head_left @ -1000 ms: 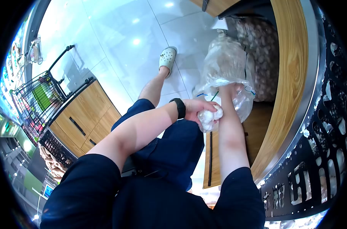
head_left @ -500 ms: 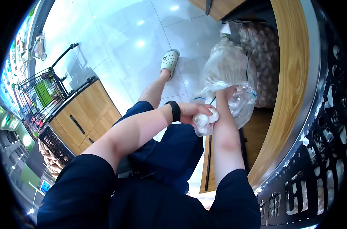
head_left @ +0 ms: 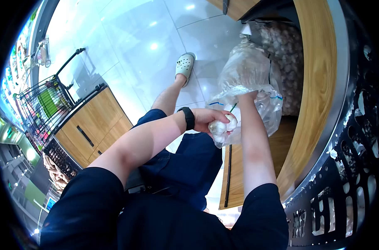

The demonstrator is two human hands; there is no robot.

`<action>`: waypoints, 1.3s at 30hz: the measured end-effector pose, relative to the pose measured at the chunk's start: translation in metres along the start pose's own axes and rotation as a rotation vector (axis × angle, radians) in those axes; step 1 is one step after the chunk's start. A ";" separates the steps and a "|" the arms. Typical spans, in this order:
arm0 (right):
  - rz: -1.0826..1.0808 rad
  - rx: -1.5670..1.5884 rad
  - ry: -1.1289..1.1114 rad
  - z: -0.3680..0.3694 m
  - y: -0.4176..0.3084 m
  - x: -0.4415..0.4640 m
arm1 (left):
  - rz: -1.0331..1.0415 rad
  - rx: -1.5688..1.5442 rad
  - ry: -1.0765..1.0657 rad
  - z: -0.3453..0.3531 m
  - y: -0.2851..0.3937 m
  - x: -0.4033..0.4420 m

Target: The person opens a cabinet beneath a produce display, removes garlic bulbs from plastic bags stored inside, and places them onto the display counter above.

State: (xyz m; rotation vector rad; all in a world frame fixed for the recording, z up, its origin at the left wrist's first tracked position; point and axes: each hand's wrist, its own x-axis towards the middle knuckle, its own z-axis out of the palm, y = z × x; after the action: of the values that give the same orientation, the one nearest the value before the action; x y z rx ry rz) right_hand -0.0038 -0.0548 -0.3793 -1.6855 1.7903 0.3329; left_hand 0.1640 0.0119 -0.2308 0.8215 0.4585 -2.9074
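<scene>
My left hand [head_left: 206, 118], with a black band at the wrist, is closed round white garlic bulbs [head_left: 222, 128]; the palm hides part of them. Beside it stands a large clear plastic bag [head_left: 244, 68] with its mouth towards me. My right hand [head_left: 251, 95] reaches into that mouth. Plastic covers its fingers, so whether they grip anything is hidden. The bag's loose edge hangs near the garlic and under my right forearm.
A full sack of pale bulbs [head_left: 286, 62] leans behind the bag, inside a wooden cabinet [head_left: 321, 83]. An open cabinet door [head_left: 235, 179] is below my right arm. Black crates [head_left: 323, 212] line the right edge. A shopping cart [head_left: 45, 102] stands at left.
My right forearm has shifted slightly right, with the hand still inside the bag. The left hand has moved a little left, keeping the garlic. The bag's mouth has spread slightly.
</scene>
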 end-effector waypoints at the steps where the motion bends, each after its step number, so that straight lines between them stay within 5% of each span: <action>1: -0.018 -0.010 -0.014 -0.003 -0.001 0.002 | 0.000 0.002 -0.006 0.001 0.000 0.001; 18: -0.151 -0.136 -0.270 -0.017 -0.020 0.031 | 0.024 0.064 -0.017 0.007 -0.002 -0.009; 39: -0.097 -0.083 -0.185 -0.047 0.009 0.025 | 0.044 0.055 -0.056 0.003 -0.003 -0.024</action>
State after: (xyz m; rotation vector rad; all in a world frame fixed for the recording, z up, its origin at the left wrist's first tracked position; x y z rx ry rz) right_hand -0.0248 -0.1014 -0.3611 -1.7314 1.5739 0.5090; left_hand 0.1820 0.0133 -0.2150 0.7447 0.3522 -2.9056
